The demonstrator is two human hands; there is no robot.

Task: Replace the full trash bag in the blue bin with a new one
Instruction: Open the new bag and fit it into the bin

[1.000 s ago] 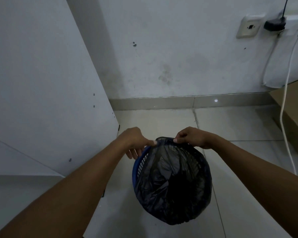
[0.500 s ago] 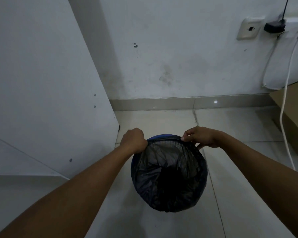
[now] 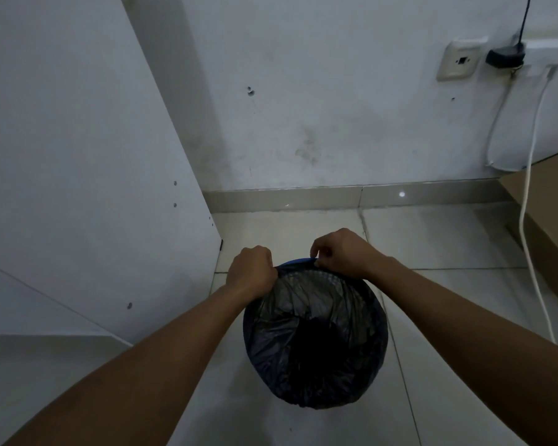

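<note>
The blue bin (image 3: pixel 295 262) stands on the tiled floor, seen from above; only a strip of its far rim shows. A black trash bag (image 3: pixel 316 342) lines it and is folded over most of the rim. My left hand (image 3: pixel 250 272) is closed on the bag's edge at the far-left rim. My right hand (image 3: pixel 342 251) pinches the bag's edge at the far-right rim, where the blue rim is bare. The bag's inside is dark, so its contents cannot be made out.
A white cabinet panel (image 3: pixel 78 156) rises close on the left. The white wall (image 3: pixel 319 107) with a grey skirting is behind the bin. A wall socket (image 3: pixel 461 61), a black plug (image 3: pixel 504 57) and a hanging white cable (image 3: pixel 529 220) are at right, above a cardboard box (image 3: pixel 551 220).
The bin has shifted from tilted toward upright. Both hands moved along the far rim, and the bag's edge slipped off there, baring the blue rim between them.
</note>
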